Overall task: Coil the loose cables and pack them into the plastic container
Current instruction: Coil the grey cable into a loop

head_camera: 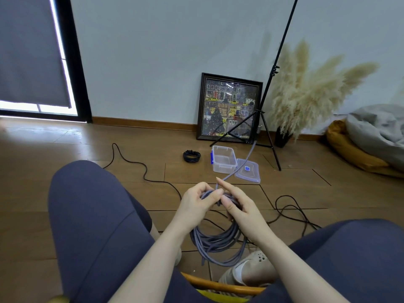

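Observation:
A grey cable (pixel 218 243) hangs in several loops between my knees. My left hand (pixel 196 203) grips the top of the loops. My right hand (pixel 235 203) holds the same bundle beside it, index finger stretched out. The cable's free end runs up and away past the lid toward the tripod. A clear plastic container (pixel 224 159) with blue clips stands open on the floor ahead, its lid (pixel 248 170) lying beside it on the right. A small coiled black cable (pixel 192 155) lies left of the container. A loose black cable (pixel 140 169) snakes over the floor.
More loose black cable (pixel 293 212) lies tangled on the floor at the right. A black tripod (pixel 265 119) stands in front of a framed picture (pixel 228 107) against the wall. Pampas grass in a dark vase (pixel 283 136) and a beanbag (pixel 354 154) sit at the right.

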A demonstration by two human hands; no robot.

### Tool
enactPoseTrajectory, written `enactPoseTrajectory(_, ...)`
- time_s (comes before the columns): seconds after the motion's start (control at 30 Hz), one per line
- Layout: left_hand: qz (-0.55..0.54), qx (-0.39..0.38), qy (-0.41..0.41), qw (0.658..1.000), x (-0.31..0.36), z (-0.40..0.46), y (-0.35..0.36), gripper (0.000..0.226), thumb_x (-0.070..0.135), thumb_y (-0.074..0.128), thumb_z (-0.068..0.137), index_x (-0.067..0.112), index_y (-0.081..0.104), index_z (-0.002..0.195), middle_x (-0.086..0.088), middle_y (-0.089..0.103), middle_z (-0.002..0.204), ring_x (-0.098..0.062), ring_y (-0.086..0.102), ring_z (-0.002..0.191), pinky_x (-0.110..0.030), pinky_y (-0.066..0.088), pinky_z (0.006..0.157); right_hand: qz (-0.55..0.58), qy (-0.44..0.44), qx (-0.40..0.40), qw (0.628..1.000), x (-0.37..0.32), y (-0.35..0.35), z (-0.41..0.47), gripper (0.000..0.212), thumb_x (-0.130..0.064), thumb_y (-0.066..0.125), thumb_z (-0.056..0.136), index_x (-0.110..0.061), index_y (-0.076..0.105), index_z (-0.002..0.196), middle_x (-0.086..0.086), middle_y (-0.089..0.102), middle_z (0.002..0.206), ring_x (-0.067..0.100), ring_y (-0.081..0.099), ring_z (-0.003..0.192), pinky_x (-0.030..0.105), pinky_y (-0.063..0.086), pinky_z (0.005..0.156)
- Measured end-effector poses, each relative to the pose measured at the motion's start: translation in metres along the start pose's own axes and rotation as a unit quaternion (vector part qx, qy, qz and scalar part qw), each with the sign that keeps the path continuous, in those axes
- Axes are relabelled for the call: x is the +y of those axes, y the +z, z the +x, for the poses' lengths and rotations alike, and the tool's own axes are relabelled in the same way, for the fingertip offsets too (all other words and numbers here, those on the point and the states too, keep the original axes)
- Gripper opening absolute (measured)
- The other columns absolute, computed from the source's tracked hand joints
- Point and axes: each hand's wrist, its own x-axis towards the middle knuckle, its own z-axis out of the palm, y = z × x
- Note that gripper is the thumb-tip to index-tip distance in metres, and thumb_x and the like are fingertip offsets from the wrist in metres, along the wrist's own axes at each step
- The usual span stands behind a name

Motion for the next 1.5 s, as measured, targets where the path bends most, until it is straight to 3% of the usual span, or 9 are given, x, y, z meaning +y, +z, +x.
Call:
enactPoseTrajectory(0.3, -0.037, 0.018, 0.010, 0.999, 0.002, -0.003, 0.000, 0.031, 0.025, 0.065, 0.095, -0.003, 0.056, 0.088, 0.010, 0.050, 0.049, -0.001, 0.039, 0.038, -0.012, 0.031, 0.041, -0.054, -0.021, -0.010, 0.998, -0.008, -0.004, 0.003, 0.039, -0.013, 0.059, 0.096, -0.022, 0.057, 0.134, -0.008, 0.042, 0.143, 0.001, 0.043, 0.130, 0.023, 0.040, 0.103)
enactPoseTrajectory(0.43, -0.041, 0.030, 0.018, 0.999, 0.005, -0.003, -0.002, 0.023, 0.026, 0.066, 0.094, 0.006, 0.059, 0.083, 0.011, 0.051, 0.051, 0.000, 0.040, 0.039, -0.011, 0.032, 0.041, -0.004, 0.033, -0.032, 0.999, -0.014, -0.008, 0.007, 0.045, 0.003, 0.060, 0.090, -0.023, 0.062, 0.126, -0.006, 0.068, 0.115, 0.002, 0.062, 0.100, 0.021, 0.047, 0.084)
enactPoseTrajectory(0.63, -0.080, 0.058, 0.028, 0.995, 0.006, 0.001, -0.008, 0.018, 0.021, 0.069, 0.092, 0.007, 0.058, 0.095, 0.008, 0.055, 0.050, -0.003, 0.040, 0.034, -0.013, 0.031, 0.037, 0.040, 0.084, -0.031, 0.995, -0.008, -0.005, 0.002, 0.036, 0.009, 0.061, 0.085, -0.017, 0.066, 0.109, 0.012, 0.072, 0.091, 0.017, 0.064, 0.080, 0.027, 0.050, 0.073)
enactPoseTrajectory(0.73, -0.049, 0.044, 0.049, 0.997, 0.004, 0.001, -0.008, 0.017, 0.021, 0.068, 0.093, 0.014, 0.067, 0.108, 0.016, 0.062, 0.057, 0.003, 0.052, 0.046, -0.007, 0.037, 0.046, 0.071, 0.096, -0.046, 0.992, -0.006, -0.008, 0.001, 0.037, 0.014, 0.058, 0.083, -0.011, 0.066, 0.110, 0.016, 0.072, 0.094, 0.020, 0.065, 0.084, 0.026, 0.051, 0.076)
enactPoseTrajectory(0.87, -0.029, 0.043, 0.051, 0.997, 0.000, 0.003, -0.007, 0.008, 0.021, 0.066, 0.094, 0.016, 0.073, 0.092, 0.019, 0.061, 0.056, 0.004, 0.053, 0.046, -0.006, 0.037, 0.044, 0.062, 0.114, -0.082, 0.988, -0.007, -0.015, 0.004, 0.037, 0.019, 0.051, 0.083, -0.002, 0.064, 0.111, 0.019, 0.073, 0.098, 0.025, 0.069, 0.088, 0.037, 0.054, 0.080)
enactPoseTrajectory(1.07, -0.035, 0.029, 0.038, 0.998, 0.000, 0.003, -0.006, 0.014, 0.019, 0.065, 0.095, 0.008, 0.072, 0.093, 0.016, 0.058, 0.051, 0.003, 0.050, 0.040, -0.007, 0.036, 0.041, 0.083, 0.107, -0.127, 0.983, -0.008, -0.015, 0.006, 0.025, 0.008, 0.065, 0.086, -0.003, 0.060, 0.108, 0.029, 0.066, 0.105, 0.018, 0.071, 0.092, 0.027, 0.055, 0.077)
enactPoseTrajectory(1.17, -0.053, 0.019, 0.039, 0.998, 0.002, 0.005, -0.007, 0.016, 0.020, 0.063, 0.095, 0.006, 0.071, 0.094, 0.015, 0.056, 0.049, 0.003, 0.047, 0.037, -0.006, 0.034, 0.040, 0.089, 0.098, -0.091, 0.987, -0.005, -0.013, 0.008, 0.039, 0.000, 0.076, 0.078, -0.008, 0.064, 0.114, 0.023, 0.069, 0.103, 0.037, 0.066, 0.100, 0.040, 0.056, 0.088)
enactPoseTrajectory(1.27, -0.074, 0.014, 0.038, 0.996, 0.001, 0.007, -0.007, 0.019, 0.023, 0.065, 0.094, 0.005, 0.071, 0.094, 0.012, 0.055, 0.051, 0.001, 0.043, 0.038, -0.008, 0.032, 0.041, 0.121, 0.093, -0.039, 0.988, -0.004, -0.010, 0.009, 0.036, -0.004, 0.081, 0.073, -0.014, 0.068, 0.106, 0.010, 0.070, 0.089, 0.031, 0.068, 0.085, 0.035, 0.057, 0.076)
enactPoseTrajectory(1.5, -0.076, -0.005, 0.046, 0.996, -0.002, 0.009, -0.006, 0.025, 0.051, 0.070, 0.080, 0.027, 0.076, 0.086, 0.015, 0.062, 0.062, 0.002, 0.051, 0.053, -0.012, 0.040, 0.053, 0.131, 0.038, 0.069, 0.988, -0.004, 0.001, 0.008, 0.042, -0.025, 0.088, 0.053, -0.009, 0.066, 0.084, 0.021, 0.066, 0.077, 0.031, 0.062, 0.066, 0.047, 0.056, 0.067)
